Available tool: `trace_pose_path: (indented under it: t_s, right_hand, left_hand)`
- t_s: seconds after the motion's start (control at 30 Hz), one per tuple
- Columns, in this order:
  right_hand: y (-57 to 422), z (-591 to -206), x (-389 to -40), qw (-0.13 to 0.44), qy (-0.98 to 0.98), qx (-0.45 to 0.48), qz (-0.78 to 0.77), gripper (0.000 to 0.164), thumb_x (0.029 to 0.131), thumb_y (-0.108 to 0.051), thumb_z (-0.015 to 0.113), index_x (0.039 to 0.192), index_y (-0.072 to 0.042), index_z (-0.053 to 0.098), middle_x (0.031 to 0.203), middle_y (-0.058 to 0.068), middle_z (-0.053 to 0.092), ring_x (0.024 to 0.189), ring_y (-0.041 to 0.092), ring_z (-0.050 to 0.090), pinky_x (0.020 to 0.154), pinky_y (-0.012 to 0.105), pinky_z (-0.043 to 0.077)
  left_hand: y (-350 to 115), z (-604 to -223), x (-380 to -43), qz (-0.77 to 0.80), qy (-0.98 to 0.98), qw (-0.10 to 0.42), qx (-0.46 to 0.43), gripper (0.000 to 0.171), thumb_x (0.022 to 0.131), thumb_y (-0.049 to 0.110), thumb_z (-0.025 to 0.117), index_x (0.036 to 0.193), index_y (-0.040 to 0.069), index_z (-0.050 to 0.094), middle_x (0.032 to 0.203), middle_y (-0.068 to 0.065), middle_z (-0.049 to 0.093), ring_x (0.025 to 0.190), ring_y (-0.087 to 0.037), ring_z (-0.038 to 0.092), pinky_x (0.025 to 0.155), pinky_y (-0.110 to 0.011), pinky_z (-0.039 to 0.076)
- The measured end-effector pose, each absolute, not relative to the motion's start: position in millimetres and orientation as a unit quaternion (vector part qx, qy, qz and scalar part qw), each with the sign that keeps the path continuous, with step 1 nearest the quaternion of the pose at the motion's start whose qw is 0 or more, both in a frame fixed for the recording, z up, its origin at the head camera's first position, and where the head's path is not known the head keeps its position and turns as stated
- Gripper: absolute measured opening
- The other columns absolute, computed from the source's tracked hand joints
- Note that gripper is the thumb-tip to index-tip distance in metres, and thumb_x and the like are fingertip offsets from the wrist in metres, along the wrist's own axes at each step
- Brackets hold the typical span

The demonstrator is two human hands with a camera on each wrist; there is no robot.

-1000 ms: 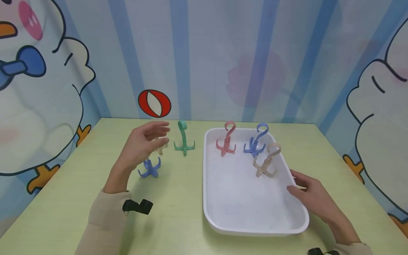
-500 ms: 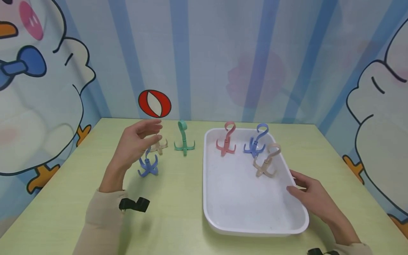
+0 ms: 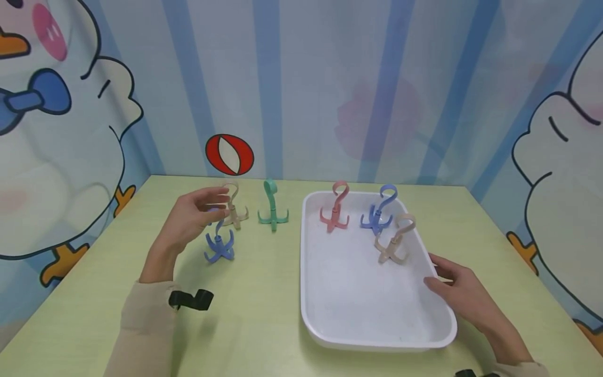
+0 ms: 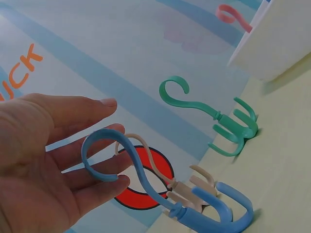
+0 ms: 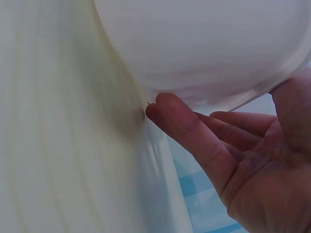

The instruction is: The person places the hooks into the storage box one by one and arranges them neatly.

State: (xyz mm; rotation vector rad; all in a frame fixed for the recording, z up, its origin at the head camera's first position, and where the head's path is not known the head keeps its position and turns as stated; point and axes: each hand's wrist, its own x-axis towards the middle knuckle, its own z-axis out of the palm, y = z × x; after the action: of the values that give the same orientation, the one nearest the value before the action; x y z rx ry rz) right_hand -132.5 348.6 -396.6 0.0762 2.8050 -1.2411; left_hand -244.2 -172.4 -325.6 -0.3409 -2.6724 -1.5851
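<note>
My left hand [image 3: 190,217], thumb and fingers apart, is at the curled top of a blue four-pronged hanging hook [image 3: 219,247] that stands on its prongs on the table. In the left wrist view the curl of the blue hook [image 4: 141,167] overlaps the fingers, and the thumb is away from it. Just behind stands a beige hook [image 3: 233,214], with a green hook [image 3: 273,217] to its right. My right hand [image 3: 464,288] holds the right side of a white tray [image 3: 377,345], thumb at the rim and fingers along the outer wall [image 5: 204,58].
Inside the tray stand a pink hook [image 3: 335,214], another blue hook [image 3: 376,217] and another beige hook [image 3: 392,248], toward its far end. The pale yellow table [image 3: 254,293] meets a printed curtain [image 3: 311,94] at the back and sides.
My left hand has moved left and slightly down, uncovering the beige hook behind. The blue hook near it shifted slightly and straightened between the first two frames. The right hand and tray stay put.
</note>
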Motion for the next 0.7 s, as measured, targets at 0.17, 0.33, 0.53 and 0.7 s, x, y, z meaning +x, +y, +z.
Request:
trace_pose_path:
  t_s: [0.17, 0.33, 0.53, 0.7]
  right_hand:
    - [348, -397, -131, 0.035, 0.912, 0.020, -0.407, 0.067, 0.105, -0.018, 0.063, 0.162, 0.004, 0.034, 0.147, 0.037, 0.055, 0.114, 0.039, 0.072, 0.078, 0.036, 0.066]
    - [347, -396, -131, 0.034, 0.912, 0.019, -0.409, 0.068, 0.105, -0.018, 0.063, 0.162, 0.005, 0.034, 0.148, 0.037, 0.054, 0.114, 0.040, 0.072, 0.079, 0.036, 0.066]
    - [348, -396, -131, 0.035, 0.911, 0.018, -0.411, 0.068, 0.105, -0.018, 0.063, 0.162, 0.005, 0.033, 0.148, 0.037, 0.054, 0.115, 0.040, 0.072, 0.079, 0.037, 0.066]
    - [348, -397, -131, 0.037, 0.911, 0.021, -0.410, 0.068, 0.105, -0.018, 0.063, 0.162, 0.004, 0.034, 0.148, 0.037, 0.054, 0.116, 0.040, 0.071, 0.080, 0.036, 0.066]
  left_hand:
    - [-177, -332, -247, -0.507, -0.855, -0.014, -0.105, 0.054, 0.103, 0.016, 0.067, 0.155, 0.009, 0.053, 0.148, -0.019, 0.064, 0.133, -0.035, 0.060, 0.105, -0.037, 0.050]
    - [-180, -338, -249, -0.514, -0.850, -0.042, -0.102, 0.053, 0.104, 0.021, 0.069, 0.153, 0.008, 0.055, 0.148, -0.017, 0.064, 0.133, -0.031, 0.061, 0.107, -0.035, 0.052]
    - [-185, -343, -251, -0.522, -0.845, -0.059, -0.100, 0.051, 0.104, 0.024, 0.070, 0.151, 0.010, 0.057, 0.147, -0.015, 0.065, 0.118, -0.016, 0.068, 0.094, -0.019, 0.057]
    - [-190, -348, -253, -0.536, -0.834, -0.072, -0.111, 0.047, 0.104, 0.019, 0.068, 0.149, 0.008, 0.060, 0.145, -0.018, 0.066, 0.110, -0.007, 0.072, 0.097, -0.023, 0.059]
